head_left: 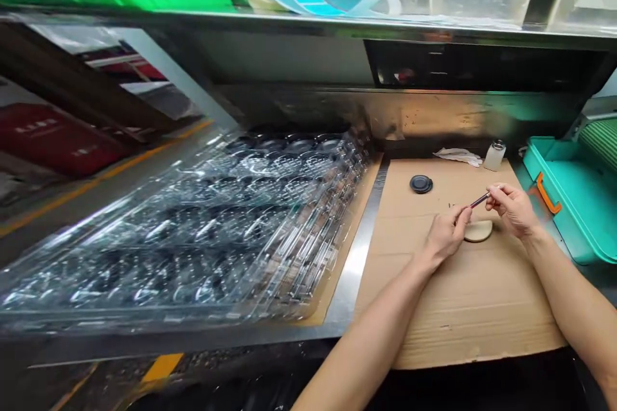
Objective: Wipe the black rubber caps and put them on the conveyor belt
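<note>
Over the cardboard sheet (419, 308), both hands are close together with a thin dark stick, like a pen or slim hand tool (480, 200), slanting between them. My left hand (449, 232) pinches its lower end between thumb and fingers. The fingers of my right hand (513, 209) are closed at its upper end; what exactly lies in their tips is too small to make out. Just under the hands is a pale disc with a dark rim (479, 232), partly covered by my left hand. A round black lid-like piece (421, 184) lies beyond my left hand.
Stacked clear plastic trays with black round parts (216, 225) fill the left side. At the back are a white glove or cloth (457, 155) and a small bottle (494, 155). A teal bin with an orange latch (534, 148) stands right. A metal shelf (308, 20) overhangs the bench.
</note>
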Available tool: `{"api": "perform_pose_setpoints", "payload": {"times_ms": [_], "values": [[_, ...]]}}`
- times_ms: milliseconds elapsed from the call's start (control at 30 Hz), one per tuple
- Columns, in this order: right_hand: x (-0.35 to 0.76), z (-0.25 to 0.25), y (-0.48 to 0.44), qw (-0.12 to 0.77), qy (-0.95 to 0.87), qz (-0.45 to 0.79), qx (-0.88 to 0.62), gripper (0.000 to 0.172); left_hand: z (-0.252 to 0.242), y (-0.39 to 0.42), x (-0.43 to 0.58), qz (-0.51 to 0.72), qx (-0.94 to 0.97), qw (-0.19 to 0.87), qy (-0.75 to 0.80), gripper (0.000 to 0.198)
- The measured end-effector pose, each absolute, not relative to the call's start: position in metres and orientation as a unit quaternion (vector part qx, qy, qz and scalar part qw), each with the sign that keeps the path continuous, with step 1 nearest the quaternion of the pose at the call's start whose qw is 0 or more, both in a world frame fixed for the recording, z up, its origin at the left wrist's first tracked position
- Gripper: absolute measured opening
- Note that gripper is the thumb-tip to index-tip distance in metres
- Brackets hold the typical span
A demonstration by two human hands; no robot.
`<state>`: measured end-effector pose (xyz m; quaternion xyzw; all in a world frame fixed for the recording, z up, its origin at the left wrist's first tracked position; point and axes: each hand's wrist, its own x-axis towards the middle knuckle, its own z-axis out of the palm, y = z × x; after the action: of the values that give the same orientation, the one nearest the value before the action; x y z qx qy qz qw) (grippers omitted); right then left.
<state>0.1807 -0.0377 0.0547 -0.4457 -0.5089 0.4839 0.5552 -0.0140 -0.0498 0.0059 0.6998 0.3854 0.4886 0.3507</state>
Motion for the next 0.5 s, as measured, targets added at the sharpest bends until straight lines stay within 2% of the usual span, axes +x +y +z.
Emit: {"api": "perform_pose_setpoints", "payload": {"times_ms": [100, 200, 367, 500], "values": [[0.177, 0.035, -0.036, 0.567, -0.444, 0.551, -0.420, 0.054, 0.011, -0.052, 0.002, 0.449, 0.711, 0.375, 0.391, 0.045], [0.169, 0.025, -0.035, 0.543, -0.446, 0.576, -0.419, 0.057, 0.010, -0.047, 0.013, 0.457, 0.662, 0.453, 0.384, 0.052], [0.162, 0.022, -0.038, 0.557, -0.448, 0.528, -0.458, 0.058, 0.004, -0.041, 0.011, 0.449, 0.608, 0.555, 0.347, 0.059], [0.157, 0.020, -0.038, 0.572, -0.467, 0.488, -0.465, 0.049, 0.003, -0.040, 0.001, 0.422, 0.624, 0.566, 0.335, 0.063]]}}
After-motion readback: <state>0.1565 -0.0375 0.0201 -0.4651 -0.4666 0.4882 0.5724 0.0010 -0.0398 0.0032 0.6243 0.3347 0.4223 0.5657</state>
